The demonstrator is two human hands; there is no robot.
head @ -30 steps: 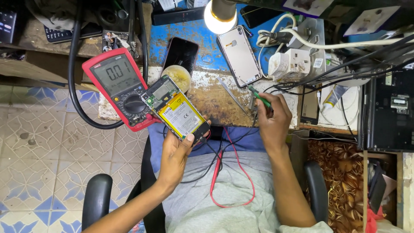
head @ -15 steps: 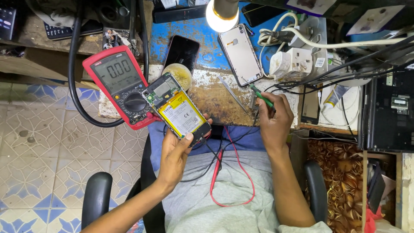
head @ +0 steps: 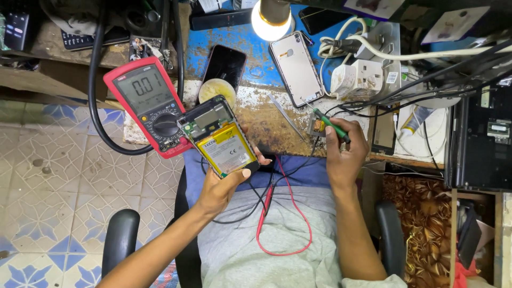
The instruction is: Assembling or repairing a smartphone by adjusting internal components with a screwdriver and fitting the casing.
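Opened phone [head: 223,140] in left hand [head: 221,188], beside red multimeter [head: 149,104].

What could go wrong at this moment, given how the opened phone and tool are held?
The left hand holds the opened phone off the bench edge by its lower end; it might slip and fall. The right hand grips a green-handled tool amid tangled cables; it might snag the red lead.
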